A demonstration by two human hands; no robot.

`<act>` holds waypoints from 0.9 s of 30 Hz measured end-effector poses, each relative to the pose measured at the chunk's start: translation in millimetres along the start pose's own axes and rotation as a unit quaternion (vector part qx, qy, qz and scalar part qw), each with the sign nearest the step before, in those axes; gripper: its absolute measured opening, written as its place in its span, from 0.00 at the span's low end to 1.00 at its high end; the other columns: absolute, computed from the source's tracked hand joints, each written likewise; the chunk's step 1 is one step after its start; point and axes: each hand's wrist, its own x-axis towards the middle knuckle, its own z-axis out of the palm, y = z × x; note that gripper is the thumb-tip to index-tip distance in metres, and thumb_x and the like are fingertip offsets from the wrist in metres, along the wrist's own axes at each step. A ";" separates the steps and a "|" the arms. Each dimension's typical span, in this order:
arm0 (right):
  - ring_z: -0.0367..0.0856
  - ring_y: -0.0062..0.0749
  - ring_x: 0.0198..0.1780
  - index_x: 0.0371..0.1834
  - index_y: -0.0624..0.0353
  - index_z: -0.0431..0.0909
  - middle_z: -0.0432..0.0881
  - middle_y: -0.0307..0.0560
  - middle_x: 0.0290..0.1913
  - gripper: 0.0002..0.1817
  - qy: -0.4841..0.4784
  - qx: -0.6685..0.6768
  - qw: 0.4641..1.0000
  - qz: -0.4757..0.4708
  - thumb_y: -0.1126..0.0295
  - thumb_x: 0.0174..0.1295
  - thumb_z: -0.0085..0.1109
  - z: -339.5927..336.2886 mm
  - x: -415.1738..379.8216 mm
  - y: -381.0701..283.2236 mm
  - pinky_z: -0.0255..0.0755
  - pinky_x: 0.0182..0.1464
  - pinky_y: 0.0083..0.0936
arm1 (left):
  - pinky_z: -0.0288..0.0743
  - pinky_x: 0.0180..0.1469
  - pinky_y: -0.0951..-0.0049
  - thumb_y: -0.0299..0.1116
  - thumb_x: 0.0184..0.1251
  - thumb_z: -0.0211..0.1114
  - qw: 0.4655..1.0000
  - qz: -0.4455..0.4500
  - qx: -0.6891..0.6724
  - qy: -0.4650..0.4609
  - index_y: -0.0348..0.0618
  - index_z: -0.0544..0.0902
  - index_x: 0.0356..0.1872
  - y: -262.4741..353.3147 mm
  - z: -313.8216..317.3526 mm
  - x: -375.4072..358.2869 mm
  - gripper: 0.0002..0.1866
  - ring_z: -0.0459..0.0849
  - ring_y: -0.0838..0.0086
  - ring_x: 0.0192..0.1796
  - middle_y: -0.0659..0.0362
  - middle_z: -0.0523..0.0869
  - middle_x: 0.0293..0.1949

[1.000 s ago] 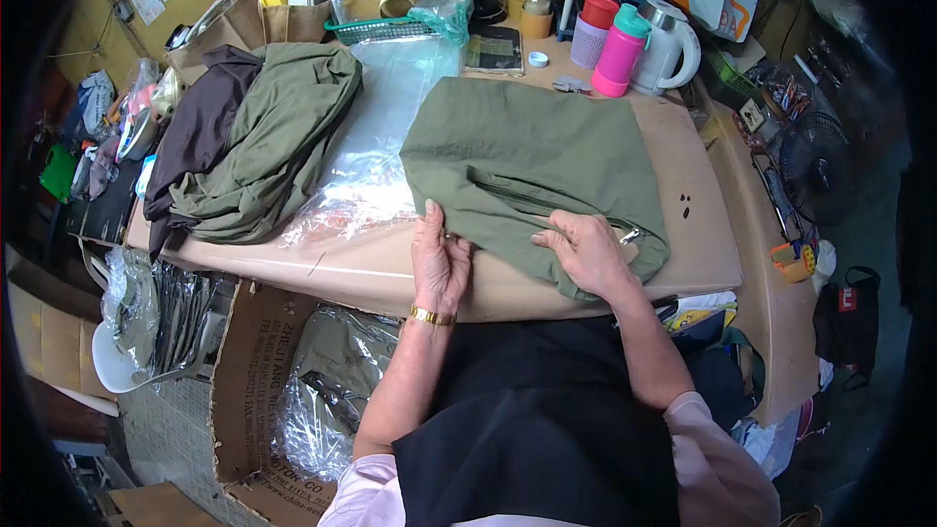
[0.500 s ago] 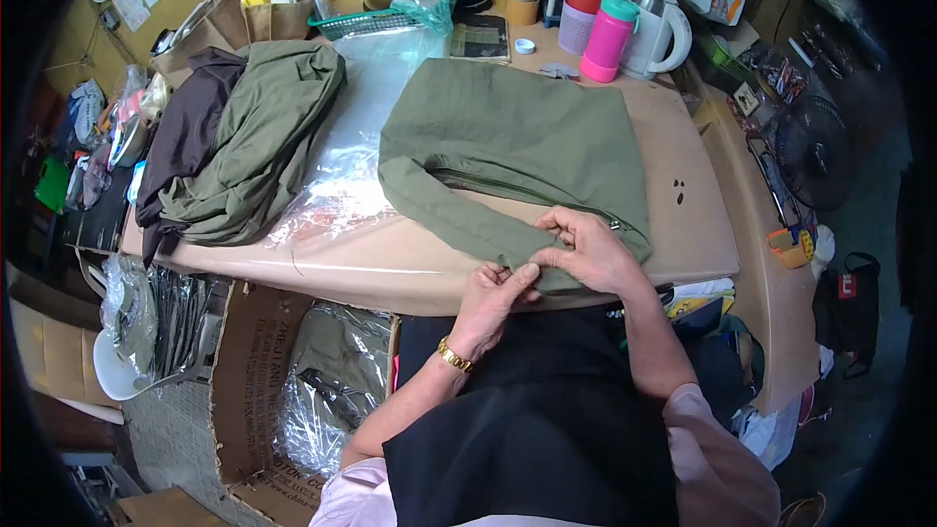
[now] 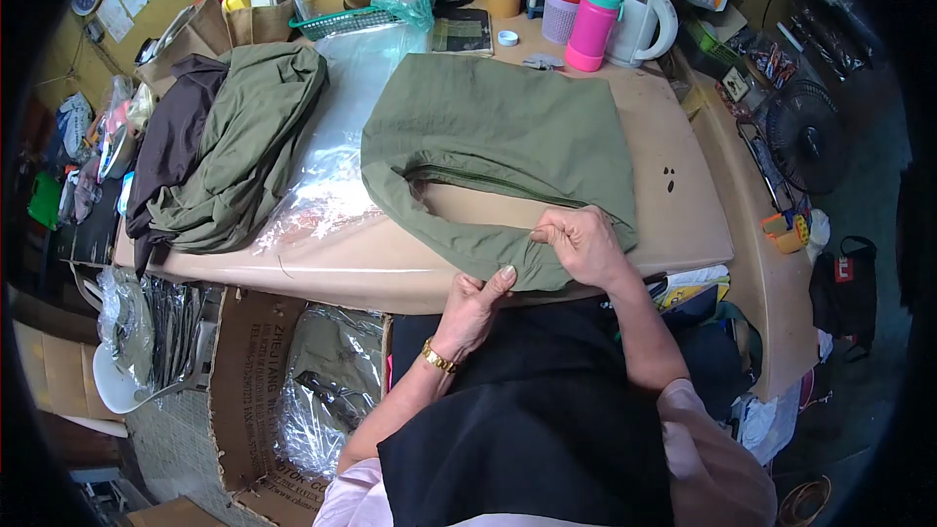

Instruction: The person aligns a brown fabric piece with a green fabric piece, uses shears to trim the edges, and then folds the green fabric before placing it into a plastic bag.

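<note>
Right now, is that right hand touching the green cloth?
Touching: the head view shows the right hand pinching the green cloth along its near strip.

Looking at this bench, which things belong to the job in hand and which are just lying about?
In the job:
olive garment, with the left hand and right hand at its near edge
table under it
perhaps the bunched cloth and clear plastic

Lying about, it seems:
pink bottle
kettle
fan
black bag
</note>
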 end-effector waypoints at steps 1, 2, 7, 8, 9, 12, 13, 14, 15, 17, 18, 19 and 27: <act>0.85 0.44 0.29 0.35 0.63 0.83 0.86 0.52 0.29 0.05 -0.037 0.028 0.999 0.003 0.74 0.64 0.59 -2.3 0.4 0.6 0.75 0.33 0.33 | 0.75 0.39 0.78 0.32 0.66 0.73 1.000 -0.001 -0.001 0.000 0.39 0.84 0.38 -4.3 -4.3 0.8 0.08 0.81 0.82 0.33 0.63 0.86 0.33; 0.85 0.44 0.29 0.35 0.63 0.83 0.86 0.52 0.29 0.05 -0.038 0.028 0.999 0.005 0.74 0.64 0.59 -4.4 -0.2 -1.6 0.75 0.33 0.33 | 0.76 0.43 0.76 0.31 0.68 0.71 1.000 0.010 -0.007 -0.013 0.41 0.82 0.44 -9.0 -9.9 2.0 0.10 0.82 0.80 0.37 0.63 0.85 0.38; 0.78 0.35 0.25 0.32 0.65 0.78 0.79 0.50 0.23 0.04 -0.057 0.002 0.997 -0.052 0.77 0.61 0.62 -3.9 -5.4 -15.8 0.71 0.31 0.28 | 0.77 0.53 0.74 0.29 0.69 0.70 0.991 0.087 -0.048 0.085 0.39 0.77 0.56 3.7 24.2 4.9 0.18 0.82 0.77 0.49 0.60 0.84 0.50; 0.78 0.35 0.25 0.32 0.65 0.78 0.79 0.50 0.23 0.04 -0.057 0.002 0.997 -0.053 0.77 0.61 0.62 -3.3 -6.0 -14.8 0.71 0.31 0.28 | 0.77 0.57 0.71 0.29 0.69 0.69 0.988 0.074 -0.094 0.094 0.41 0.76 0.57 5.6 24.4 6.6 0.18 0.82 0.74 0.52 0.59 0.83 0.51; 0.78 0.35 0.25 0.33 0.65 0.78 0.79 0.50 0.24 0.03 -0.065 0.010 0.997 -0.044 0.77 0.61 0.62 -2.4 -8.2 -12.3 0.70 0.31 0.28 | 0.77 0.60 0.67 0.29 0.69 0.68 0.983 0.060 -0.140 0.103 0.43 0.75 0.59 6.1 24.1 6.4 0.19 0.82 0.72 0.54 0.59 0.83 0.53; 0.79 0.33 0.26 0.32 0.64 0.78 0.80 0.50 0.25 0.03 -0.075 0.015 0.996 -0.055 0.77 0.61 0.62 1.9 -13.4 -4.0 0.70 0.32 0.27 | 0.76 0.63 0.63 0.29 0.70 0.67 0.980 0.013 -0.180 0.089 0.45 0.74 0.62 -0.1 12.8 5.0 0.21 0.81 0.70 0.57 0.59 0.83 0.54; 0.79 0.31 0.26 0.32 0.64 0.78 0.80 0.49 0.25 0.03 -0.075 0.012 0.994 -0.076 0.77 0.60 0.62 2.1 -13.8 -2.2 0.70 0.32 0.27 | 0.76 0.63 0.63 0.29 0.70 0.67 0.980 0.013 -0.180 0.088 0.45 0.74 0.62 -1.1 10.3 4.7 0.21 0.81 0.70 0.57 0.59 0.83 0.54; 0.79 0.31 0.26 0.32 0.64 0.78 0.80 0.49 0.25 0.03 -0.075 0.012 0.994 -0.078 0.77 0.60 0.62 -0.9 -14.2 -0.1 0.70 0.32 0.27 | 0.77 0.63 0.63 0.31 0.72 0.66 0.977 0.014 -0.193 0.091 0.44 0.74 0.62 -1.2 7.6 4.4 0.20 0.82 0.69 0.58 0.59 0.83 0.55; 0.78 0.27 0.26 0.32 0.64 0.79 0.80 0.47 0.24 0.03 -0.111 0.025 0.993 -0.028 0.77 0.60 0.63 -7.0 -14.8 3.9 0.69 0.32 0.26 | 0.77 0.64 0.63 0.32 0.73 0.64 0.973 0.018 -0.208 0.095 0.44 0.74 0.62 0.1 3.2 5.2 0.19 0.82 0.69 0.58 0.59 0.83 0.56; 0.77 0.22 0.27 0.32 0.64 0.79 0.80 0.44 0.24 0.03 -0.147 0.041 0.988 0.021 0.77 0.60 0.63 -22.3 -18.6 16.6 0.68 0.31 0.25 | 0.79 0.63 0.62 0.39 0.76 0.60 0.967 0.045 -0.246 0.036 0.42 0.75 0.62 22.8 -31.6 8.4 0.19 0.83 0.65 0.59 0.56 0.84 0.57; 0.76 0.19 0.28 0.32 0.65 0.79 0.80 0.40 0.24 0.03 -0.178 0.036 0.981 0.059 0.77 0.61 0.63 -34.1 -20.4 26.9 0.69 0.33 0.23 | 0.79 0.62 0.62 0.39 0.76 0.60 0.954 0.058 -0.292 0.047 0.43 0.76 0.60 27.4 -44.4 6.3 0.18 0.83 0.65 0.59 0.56 0.85 0.55; 0.75 0.15 0.30 0.32 0.65 0.79 0.80 0.37 0.24 0.03 -0.210 0.029 0.972 0.096 0.77 0.61 0.63 -43.8 -20.7 34.7 0.69 0.34 0.21 | 0.79 0.62 0.62 0.39 0.76 0.60 0.937 0.073 -0.337 0.056 0.43 0.77 0.59 40.1 -40.8 5.5 0.17 0.84 0.65 0.58 0.56 0.86 0.54; 0.74 0.14 0.34 0.32 0.64 0.79 0.80 0.34 0.32 0.07 0.053 0.139 0.979 0.140 0.73 0.68 0.60 -82.0 -29.0 49.3 0.68 0.37 0.17 | 0.80 0.46 0.68 0.39 0.75 0.63 0.945 0.083 0.238 0.207 0.33 0.79 0.50 79.7 -70.0 -24.1 0.17 0.85 0.70 0.42 0.54 0.86 0.40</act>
